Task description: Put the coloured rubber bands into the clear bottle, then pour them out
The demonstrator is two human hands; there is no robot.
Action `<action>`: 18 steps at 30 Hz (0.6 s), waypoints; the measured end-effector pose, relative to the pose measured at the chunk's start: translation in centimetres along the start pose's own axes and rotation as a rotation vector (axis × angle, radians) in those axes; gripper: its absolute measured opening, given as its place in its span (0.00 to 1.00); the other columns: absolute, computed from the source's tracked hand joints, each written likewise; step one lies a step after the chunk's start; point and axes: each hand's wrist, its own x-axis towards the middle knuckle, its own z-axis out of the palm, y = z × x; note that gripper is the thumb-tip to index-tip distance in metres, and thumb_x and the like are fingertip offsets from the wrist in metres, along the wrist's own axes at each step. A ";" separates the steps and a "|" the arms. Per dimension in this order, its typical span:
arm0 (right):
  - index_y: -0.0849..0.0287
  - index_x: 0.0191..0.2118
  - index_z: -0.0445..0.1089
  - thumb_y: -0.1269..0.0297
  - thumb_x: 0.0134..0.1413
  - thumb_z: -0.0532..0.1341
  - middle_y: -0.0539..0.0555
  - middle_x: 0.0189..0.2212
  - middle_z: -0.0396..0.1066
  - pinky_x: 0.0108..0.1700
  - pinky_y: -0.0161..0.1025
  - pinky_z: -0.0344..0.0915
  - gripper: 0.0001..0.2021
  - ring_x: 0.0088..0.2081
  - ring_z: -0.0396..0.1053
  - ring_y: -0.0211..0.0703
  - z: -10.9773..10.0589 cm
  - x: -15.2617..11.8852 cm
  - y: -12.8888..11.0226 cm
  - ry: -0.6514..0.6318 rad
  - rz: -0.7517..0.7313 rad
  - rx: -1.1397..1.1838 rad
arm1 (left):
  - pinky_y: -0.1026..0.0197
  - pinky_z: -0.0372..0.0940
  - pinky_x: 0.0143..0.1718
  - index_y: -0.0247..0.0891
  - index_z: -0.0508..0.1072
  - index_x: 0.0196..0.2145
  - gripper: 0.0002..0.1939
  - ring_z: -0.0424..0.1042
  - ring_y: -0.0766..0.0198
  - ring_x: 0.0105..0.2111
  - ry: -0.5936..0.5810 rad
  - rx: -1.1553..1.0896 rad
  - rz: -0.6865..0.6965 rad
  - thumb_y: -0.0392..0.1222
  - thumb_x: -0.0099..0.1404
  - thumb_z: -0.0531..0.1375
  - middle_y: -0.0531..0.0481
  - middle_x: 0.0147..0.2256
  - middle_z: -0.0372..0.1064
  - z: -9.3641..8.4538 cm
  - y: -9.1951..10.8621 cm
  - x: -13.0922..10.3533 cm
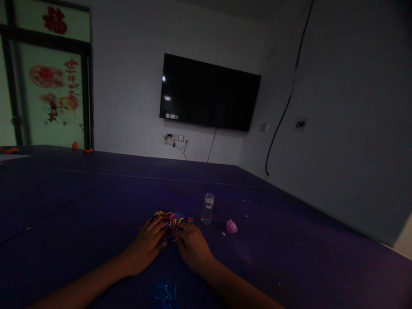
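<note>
A heap of small loops in many colours (174, 219) lies on the purple surface in front of me, partly covered by my hands. My left hand (146, 244) rests on the heap's left side, fingers stretched out and thumb apart. From the right, my right hand (193, 248) touches the heap with bent fingers, its thumb separate from them. Just beyond it stands a clear plastic bottle (207, 210), uncapped as far as I can see. To the bottle's right is a pink cap-like piece (231, 226). Nearest me lies a small blue tangle (165, 295), dim and blurred.
The purple surface (96, 206) stretches to the walls, with seams and small white scraps (223, 234). A black television (210, 92) hangs ahead above wall sockets (180, 138). A dark cable (283, 113) dangles at right. Orange objects (75, 146) sit near the glass door (51, 94).
</note>
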 end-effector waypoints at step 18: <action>0.57 0.36 0.73 0.71 0.57 0.53 0.54 0.40 0.72 0.52 0.42 0.56 0.11 0.47 0.65 0.46 0.1 0.0 0.5 0.068 0.147 -0.046 | 0.46 0.55 0.58 0.40 0.63 0.56 0.23 0.57 0.54 0.58 0.140 -0.034 -0.052 0.50 0.69 0.45 0.45 0.57 0.61 -0.8 0.9 -0.6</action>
